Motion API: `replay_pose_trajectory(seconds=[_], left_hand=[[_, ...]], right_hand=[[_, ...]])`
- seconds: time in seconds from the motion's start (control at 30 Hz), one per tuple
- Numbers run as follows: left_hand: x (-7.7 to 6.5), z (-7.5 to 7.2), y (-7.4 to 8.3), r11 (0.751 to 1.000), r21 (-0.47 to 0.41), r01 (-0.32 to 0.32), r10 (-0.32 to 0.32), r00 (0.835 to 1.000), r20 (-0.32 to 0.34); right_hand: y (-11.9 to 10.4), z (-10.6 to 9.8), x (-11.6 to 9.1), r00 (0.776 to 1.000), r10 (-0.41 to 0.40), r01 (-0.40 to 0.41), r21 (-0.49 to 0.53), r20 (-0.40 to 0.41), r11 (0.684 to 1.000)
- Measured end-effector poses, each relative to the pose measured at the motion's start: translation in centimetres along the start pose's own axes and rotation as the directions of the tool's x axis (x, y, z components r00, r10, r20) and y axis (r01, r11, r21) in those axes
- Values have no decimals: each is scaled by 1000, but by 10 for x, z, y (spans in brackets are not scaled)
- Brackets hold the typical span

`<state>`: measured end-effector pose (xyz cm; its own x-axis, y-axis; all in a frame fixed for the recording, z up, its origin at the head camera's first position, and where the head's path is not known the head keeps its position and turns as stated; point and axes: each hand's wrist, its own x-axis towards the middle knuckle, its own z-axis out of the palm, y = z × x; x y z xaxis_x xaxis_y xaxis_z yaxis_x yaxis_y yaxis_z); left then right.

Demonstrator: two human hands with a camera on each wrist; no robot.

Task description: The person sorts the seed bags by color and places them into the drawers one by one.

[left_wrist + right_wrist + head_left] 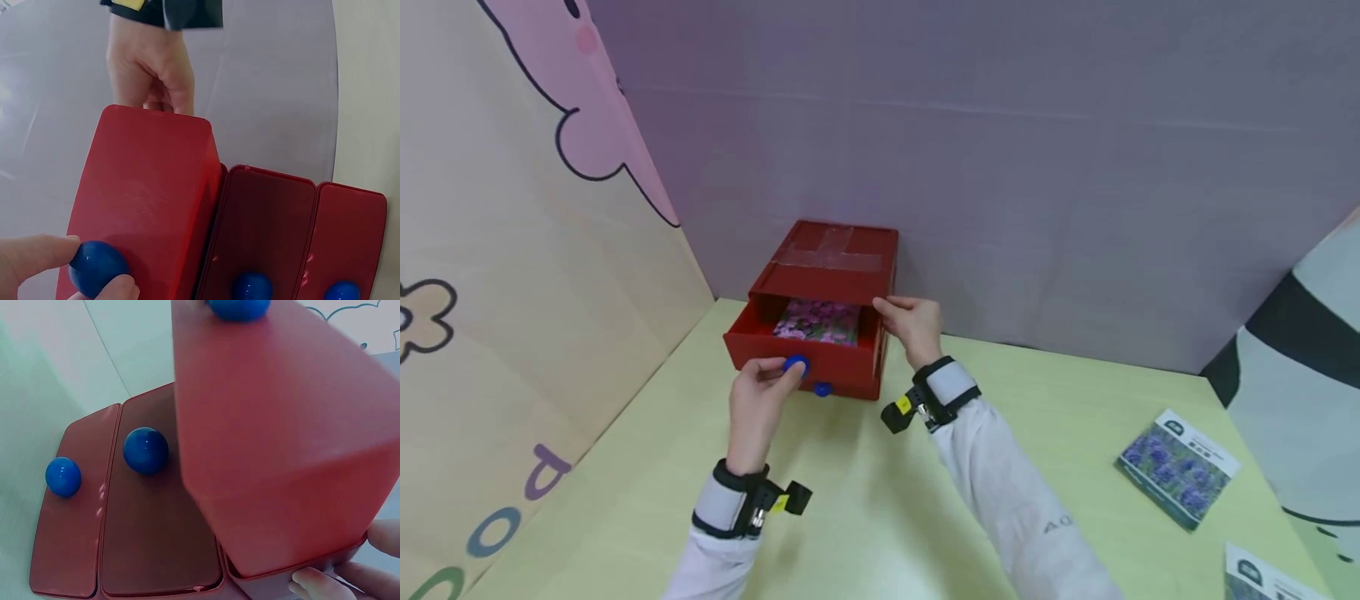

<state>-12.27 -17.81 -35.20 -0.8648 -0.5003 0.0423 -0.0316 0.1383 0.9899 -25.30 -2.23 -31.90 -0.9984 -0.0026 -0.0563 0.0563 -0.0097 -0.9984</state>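
A small red chest of drawers (823, 262) stands against the back wall, with tape across its top. Its top drawer (838, 360) is pulled out, and a box or booklet with a pink flower picture (818, 322) lies inside. My left hand (756, 408) pinches the blue knob (98, 269) of that drawer between thumb and fingers. At the chest's right front edge, my right hand (916, 325) grips the frame beside the drawer opening; its fingertips (319, 584) show on the rim. Two lower drawers, with blue knobs (146, 450), are closed.
A flat box with a purple flower picture (1178, 467) lies on the pale green table (1037, 433) to the right. Another similar one (1266, 575) is cut off at the bottom right corner. A grey wall rises behind, and a printed panel (550, 275) borders the left.
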Motion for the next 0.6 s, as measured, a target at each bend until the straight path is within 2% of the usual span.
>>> replay_pose_trajectory(seconds=[0.27, 0.43, 0.6], left_hand=[[22, 9, -6, 1000, -13, 15, -15, 1000, -20], [32, 15, -6, 999, -35, 39, -40, 999, -26], [41, 22, -4, 999, -34, 33, -34, 998, -47]], right_hand=[[1, 1, -1, 1000, 23, -23, 6, 5, 1000], [0, 1, -1, 999, 40, -40, -2, 5, 999], [0, 2, 1, 999, 38, -38, -18, 7, 999]])
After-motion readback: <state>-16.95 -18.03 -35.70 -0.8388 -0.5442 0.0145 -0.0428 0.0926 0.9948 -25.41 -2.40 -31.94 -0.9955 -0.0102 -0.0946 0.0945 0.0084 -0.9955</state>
